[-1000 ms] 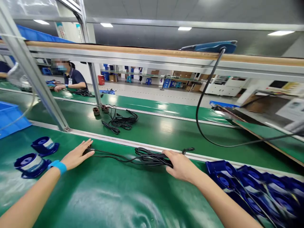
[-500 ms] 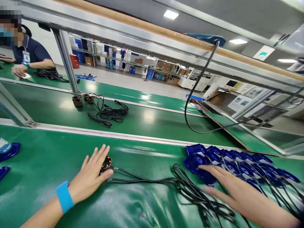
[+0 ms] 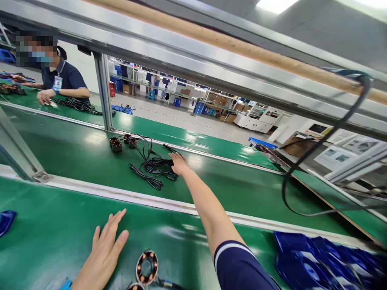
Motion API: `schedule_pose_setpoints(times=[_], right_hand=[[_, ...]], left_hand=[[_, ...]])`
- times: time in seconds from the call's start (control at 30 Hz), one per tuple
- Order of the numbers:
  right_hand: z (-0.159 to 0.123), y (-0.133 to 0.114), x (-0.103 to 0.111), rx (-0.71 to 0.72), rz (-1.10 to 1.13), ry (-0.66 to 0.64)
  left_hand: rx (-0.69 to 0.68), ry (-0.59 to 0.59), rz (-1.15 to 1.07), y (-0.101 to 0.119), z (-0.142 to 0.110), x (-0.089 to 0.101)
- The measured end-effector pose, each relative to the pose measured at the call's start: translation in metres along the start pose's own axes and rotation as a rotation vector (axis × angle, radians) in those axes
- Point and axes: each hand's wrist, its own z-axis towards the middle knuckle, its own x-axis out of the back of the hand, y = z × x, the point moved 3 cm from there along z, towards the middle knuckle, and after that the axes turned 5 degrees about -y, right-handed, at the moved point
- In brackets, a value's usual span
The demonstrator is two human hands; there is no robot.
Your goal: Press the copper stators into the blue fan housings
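My right hand reaches across the white rail to a bundle of black cables on the middle green strip. Its fingers are stretched out over the right end of the bundle, touching or just above it. My left hand is over the near green bench, fingers apart, with nothing in it. Right of it lies a copper-wound motor stator with a wire leading off. Part of a second stator shows at the bottom edge. More stators sit at the left of the cable bundle.
Blue plastic housings lie in rows at the lower right, another blue piece at the far left. A metal post and an overhead beam frame the bench. A dark cable hangs at right. A co-worker sits across.
My right hand has moved from beside the near cables forward to the bundle beyond the rail. My left hand has come off the stator, which now lies uncovered. The view has shifted.
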Motion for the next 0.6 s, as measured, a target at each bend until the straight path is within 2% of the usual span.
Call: schedule_pose_setpoints(times=[0.13, 0.3, 0.4, 0.5, 0.6], right_hand=[[0.024, 0.002, -0.009, -0.069, -0.027, -0.099], [0.019, 0.004, 0.009, -0.135, 0.013, -0.144], [0.003, -0.015, 0.007, -0.053, 0.084, -0.217], [-0.015, -0.04, -0.009, 0.028, 0.121, -0.297], [-0.024, -0.051, -0.019, -0.016, 0.112, -0.279]], left_hand=[[-0.009, 0.004, 0.018, 0.001, -0.004, 0.0], [0.027, -0.047, -0.022, 0.012, -0.003, 0.004], [0.042, -0.046, -0.023, 0.015, -0.002, 0.004], [0.035, -0.024, -0.006, 0.015, -0.002, 0.003], [0.03, -0.037, 0.021, 0.017, -0.002, 0.004]])
